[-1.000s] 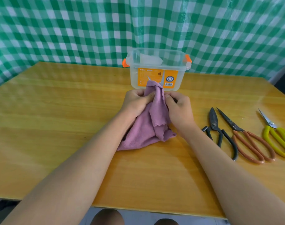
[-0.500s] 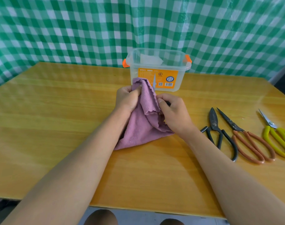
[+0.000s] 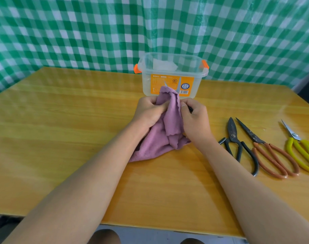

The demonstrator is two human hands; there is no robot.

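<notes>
Left hand and right hand are both curled tight on a crumpled mauve fleece cloth at frame centre, its lower folds resting on the yellow wooden table. Thin silver blade tips stick up from the cloth's top, in front of a clear plastic box with orange label. At right lie black iron scissors, brown-handled scissors and yellow-handled scissors — side by side.

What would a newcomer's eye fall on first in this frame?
The left hand and right hand meet over the wooden table, gripping a bunched purple cloth with two metal blade tips poking out of its top. Right of them lie black-handled scissors, brown-handled scissors and yellow-handled scissors in a row. Behind the cloth stands a clear plastic box with an orange label.
</notes>
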